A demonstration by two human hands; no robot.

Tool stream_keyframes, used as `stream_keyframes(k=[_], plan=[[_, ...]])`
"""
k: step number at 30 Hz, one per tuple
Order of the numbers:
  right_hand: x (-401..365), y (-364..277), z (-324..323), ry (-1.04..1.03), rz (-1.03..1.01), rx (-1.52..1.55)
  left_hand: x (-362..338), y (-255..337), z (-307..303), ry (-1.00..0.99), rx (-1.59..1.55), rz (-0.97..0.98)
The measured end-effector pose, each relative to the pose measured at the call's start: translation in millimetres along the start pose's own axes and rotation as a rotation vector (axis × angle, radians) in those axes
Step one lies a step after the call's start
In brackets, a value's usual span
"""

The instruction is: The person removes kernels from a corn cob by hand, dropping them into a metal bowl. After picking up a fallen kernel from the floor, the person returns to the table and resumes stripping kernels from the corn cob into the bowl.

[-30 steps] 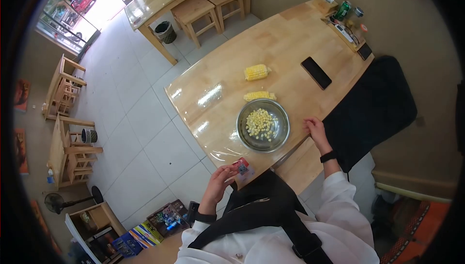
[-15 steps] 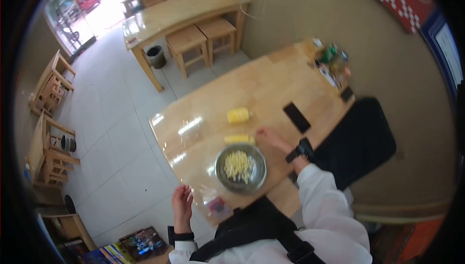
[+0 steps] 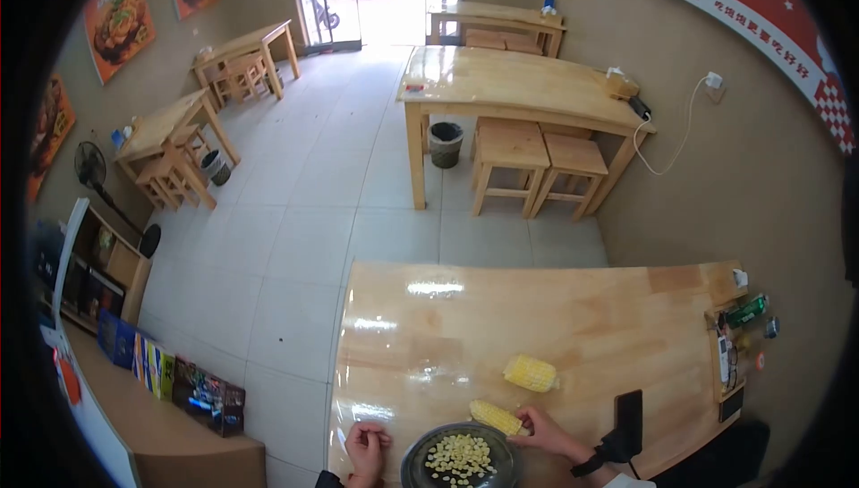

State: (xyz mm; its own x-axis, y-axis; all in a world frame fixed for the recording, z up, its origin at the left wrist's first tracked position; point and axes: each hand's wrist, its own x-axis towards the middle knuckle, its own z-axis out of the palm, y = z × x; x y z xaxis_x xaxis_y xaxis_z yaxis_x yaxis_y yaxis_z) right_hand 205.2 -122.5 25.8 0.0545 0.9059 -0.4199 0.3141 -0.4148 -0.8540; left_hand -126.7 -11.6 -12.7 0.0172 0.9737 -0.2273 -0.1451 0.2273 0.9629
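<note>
A metal bowl (image 3: 413,463) of loose yellow kernels (image 3: 461,457) is at the table's front edge. My right hand (image 3: 544,436) is just right of it, thumb and fingers closed on the right end of a corn piece (image 3: 494,416) lying behind the bowl. A second, thicker corn piece (image 3: 531,373) lies farther back, apart from both hands. Left of the bowl, my left hand (image 3: 367,449) rests near the table's left edge with its fingers curled in and nothing visible in them.
A dark phone (image 3: 628,421) stands out beside my right wrist on the wooden table (image 3: 429,336). At its right end sit a tray (image 3: 727,372) and a green can (image 3: 746,311). Farther off are another table (image 3: 510,72), stools (image 3: 512,144) and a bin (image 3: 445,144).
The view has tilted up and turned, showing more of the room. My right hand has closed on the nearer corn piece. The fingers of my left hand are more curled.
</note>
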Motion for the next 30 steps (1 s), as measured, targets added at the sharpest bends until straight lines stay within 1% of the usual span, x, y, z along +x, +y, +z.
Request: stream_keyframes(k=[1,2,3,4,5,6,7,8,9,10,11,12,13,14,15,16,17,18,19,20,21,22,23,24,25,26,27,29,30], plan=[[0,-5,-2,-0.010,-0.002,-0.001,-2,-13,-12,-0.099,0.066,-0.054],[2,-12,-4,-0.032,-0.010,-0.100,-1,-25,-26,-0.204,0.135,-0.097],[6,-19,-5,-0.047,-0.022,-0.198,0,-18,-19,-0.203,0.141,-0.081],[9,-23,-4,-0.050,-0.039,-0.198,-1,-11,-10,-0.160,0.144,0.056],[11,-25,-3,-0.051,-0.125,-0.315,-2,-2,-3,-0.107,0.144,0.188],[10,-25,-3,-0.053,-0.208,-0.432,-2,-3,-1,-0.091,0.129,0.168],[14,-13,1,0.017,-0.260,-0.439,-4,0,-1,-0.073,0.277,0.190],[17,0,5,0.087,-0.309,-0.442,-3,-1,-2,-0.101,0.255,0.218],[15,-8,5,0.066,-0.253,-0.379,1,-6,-5,-0.113,0.163,0.197],[11,-11,4,0.040,-0.185,-0.319,1,-4,-6,-0.094,0.393,0.248],[19,21,8,0.089,-0.302,-0.216,-3,-1,-4,-0.058,0.440,0.209],[4,20,14,0.042,-0.308,-0.075,-7,3,-3,-0.097,0.385,0.267],[2,5,12,0.012,-0.350,0.060,-3,0,-7,-0.202,0.280,0.352],[3,6,10,0.042,-0.380,-0.005,-3,-2,-8,-0.195,0.239,0.352],[-3,16,17,0.067,-0.391,-0.056,-5,-3,-9,-0.143,0.246,0.349],[-10,19,26,0.092,-0.406,0.012,-13,-4,-11,-0.086,0.252,0.338],[-11,13,28,0.122,-0.435,0.072,-22,4,-5,-0.037,0.157,0.311],[-12,13,25,0.111,-0.434,0.078,-35,11,5,0.010,0.062,0.288],[-13,12,22,0.073,-0.334,0.125,-47,22,9,0.016,0.069,0.287],[-14,11,20,0.036,-0.238,0.167,-57,37,13,-0.020,-0.087,0.243],[-14,15,20,0.029,-0.246,0.169,-65,46,14,-0.055,-0.243,0.203],[-9,17,18,0.049,-0.243,0.232,-69,53,17,-0.055,-0.239,0.221],[-3,20,18,0.068,-0.236,0.297,-72,58,19,-0.085,-0.097,0.243],[-2,20,23,0.067,-0.247,0.300,-73,60,20,-0.114,0.044,0.258],[0,22,28,0.164,-0.318,0.128,-72,57,21,-0.147,0.269,0.290],[3,25,31,0.264,-0.385,-0.047,-68,50,20,-0.149,0.268,0.298],[8,25,34,0.272,-0.391,-0.046,-64,44,22,-0.232,0.242,0.245],[17,31,40,0.298,-0.489,0.072,-56,32,18,-0.408,0.162,0.145],[14,29,39,0.303,-0.483,0.077,-58,31,17,-0.414,0.167,0.139]])
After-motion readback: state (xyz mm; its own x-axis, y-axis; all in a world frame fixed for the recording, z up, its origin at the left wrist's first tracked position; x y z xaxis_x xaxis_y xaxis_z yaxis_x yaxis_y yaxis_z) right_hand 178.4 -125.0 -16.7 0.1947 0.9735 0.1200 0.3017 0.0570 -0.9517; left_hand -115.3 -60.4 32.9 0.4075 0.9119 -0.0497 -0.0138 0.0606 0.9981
